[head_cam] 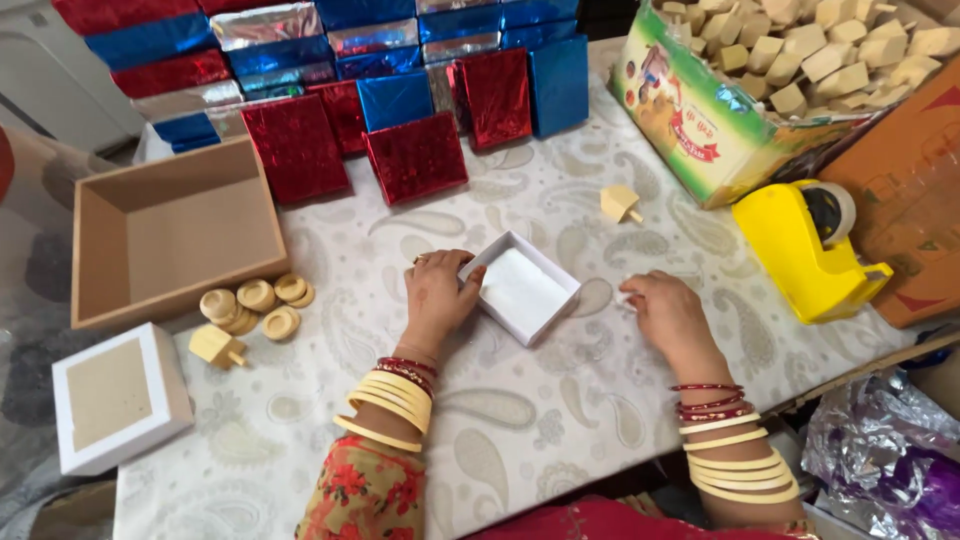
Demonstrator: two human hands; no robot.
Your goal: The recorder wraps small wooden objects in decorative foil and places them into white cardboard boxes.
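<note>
A small open white box [521, 290] with white paper lining lies on the patterned tablecloth in front of me. My left hand [437, 296] rests against the box's left side, fingers curled on its rim. My right hand [668, 310] lies on the cloth just right of the box, fingers bent, pinching something small that I cannot make out. A small wooden spinning top [620, 203] stands on the cloth beyond the box. Another top [217, 345] and several round wooden discs [256, 302] lie to the left.
An open brown cardboard tray [105, 260] sits at the left, a white lid [122, 397] in front of it. Shiny red, blue and silver foil boxes [415, 157] line the back. A carton of wooden pieces [690, 115] and a yellow tape dispenser [800, 250] stand at the right.
</note>
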